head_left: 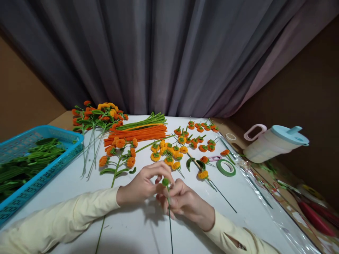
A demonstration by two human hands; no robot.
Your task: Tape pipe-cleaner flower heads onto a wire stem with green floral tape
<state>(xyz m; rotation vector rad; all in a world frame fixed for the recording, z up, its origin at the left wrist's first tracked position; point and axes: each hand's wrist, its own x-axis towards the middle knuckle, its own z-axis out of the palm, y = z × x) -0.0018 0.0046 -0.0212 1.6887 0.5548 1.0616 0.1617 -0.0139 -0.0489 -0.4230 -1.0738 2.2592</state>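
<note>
Between my hands stands a thin dark green wire stem (170, 225) topped with a small round fuzzy green bud (165, 182). My right hand (189, 201) pinches the stem just below the bud. My left hand (149, 181) curls around the bud from the left, thumb and fingers closed at the top of the stem. Some fingertips are hidden behind the bud. Beyond my hands lie several small yellow pipe-cleaner pumpkins (155, 157) and orange ones (203, 148). Left of my left hand is a finished-looking branch (116, 167) with orange pumpkins and green leaves.
Orange pipe cleaners (140, 133) and green ones (144, 121) lie in bundles at the back. A blue basket (45, 176) with green pieces stands left, near a flower pile (99, 114). Right are green tape (226, 168), a tumbler (275, 143) and red-handled pliers (315, 217).
</note>
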